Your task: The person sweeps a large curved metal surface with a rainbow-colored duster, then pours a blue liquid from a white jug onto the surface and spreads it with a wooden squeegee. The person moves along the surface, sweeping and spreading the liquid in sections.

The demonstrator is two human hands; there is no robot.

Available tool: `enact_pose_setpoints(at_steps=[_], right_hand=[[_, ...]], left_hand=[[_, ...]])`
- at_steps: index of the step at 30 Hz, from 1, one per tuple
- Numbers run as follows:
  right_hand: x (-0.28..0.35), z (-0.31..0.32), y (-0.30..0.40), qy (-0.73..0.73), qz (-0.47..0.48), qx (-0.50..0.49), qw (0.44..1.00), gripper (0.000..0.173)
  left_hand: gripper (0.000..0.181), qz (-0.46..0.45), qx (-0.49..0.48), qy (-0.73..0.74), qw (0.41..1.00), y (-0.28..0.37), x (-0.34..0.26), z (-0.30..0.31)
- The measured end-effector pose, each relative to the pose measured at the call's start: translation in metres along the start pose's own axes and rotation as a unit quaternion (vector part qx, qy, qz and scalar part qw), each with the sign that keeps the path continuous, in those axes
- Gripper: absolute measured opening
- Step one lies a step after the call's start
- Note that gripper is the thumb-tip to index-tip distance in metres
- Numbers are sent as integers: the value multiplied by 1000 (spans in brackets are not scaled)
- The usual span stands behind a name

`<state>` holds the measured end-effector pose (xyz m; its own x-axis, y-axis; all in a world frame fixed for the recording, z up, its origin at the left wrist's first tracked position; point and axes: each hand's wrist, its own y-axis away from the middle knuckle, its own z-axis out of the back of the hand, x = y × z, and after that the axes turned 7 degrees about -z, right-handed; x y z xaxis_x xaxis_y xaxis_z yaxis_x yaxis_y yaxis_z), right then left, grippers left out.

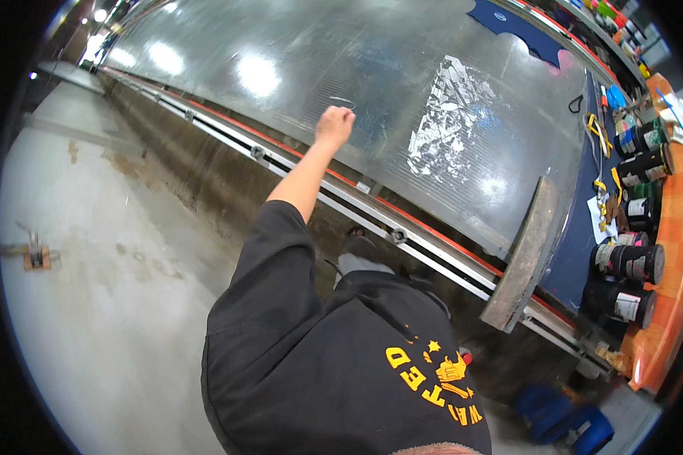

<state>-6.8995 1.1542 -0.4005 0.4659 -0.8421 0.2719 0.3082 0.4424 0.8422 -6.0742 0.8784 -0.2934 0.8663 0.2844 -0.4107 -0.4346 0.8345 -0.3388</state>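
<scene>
My left hand (334, 124) is curled with its fingers drawn in, just above the near part of a long grey printing table (375, 51). A thin pale curved strip (343, 102) shows right at its fingertips; whether the fingers grip it or it lies on the surface, I cannot tell. My right hand is out of view. To the right of the left hand, a patch of broken white flaky residue (447, 122) covers part of the tabletop. Dark blue cut fabric (518, 25) lies at the far edge.
A metal rail (296, 170) with knobs runs along the near edge. A worn bar (518, 256) lies across the table's right end, overhanging it. Several dark jars (626, 261) stand beside an orange-brown wooden ledge (674, 250), near a yellow tape measure (602, 199). Blue containers (563, 415) sit below.
</scene>
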Motion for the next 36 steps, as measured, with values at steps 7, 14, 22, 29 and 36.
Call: enact_pose_setpoints(at_steps=[7, 14, 22, 29, 36], right_hand=[[29, -107, 81, -69, -33, -41, 996, 35], [39, -181, 160, -101, -66, -64, 991, 35], [48, -202, 183, -113, -82, -58, 989, 35], [44, -206, 171, -122, -87, -43, 988, 35], [51, -212, 161, -151, -73, -44, 985, 35]], left_hand=[[27, -89, 53, -2, 995, -68, 112, -17], [18, -196, 102, 12, 975, -77, 133, -33], [13, -174, 82, 36, 981, -63, 153, -20], [18, -242, 93, 51, 964, -76, 141, -1], [14, -243, 143, -64, 957, -92, 119, -26]])
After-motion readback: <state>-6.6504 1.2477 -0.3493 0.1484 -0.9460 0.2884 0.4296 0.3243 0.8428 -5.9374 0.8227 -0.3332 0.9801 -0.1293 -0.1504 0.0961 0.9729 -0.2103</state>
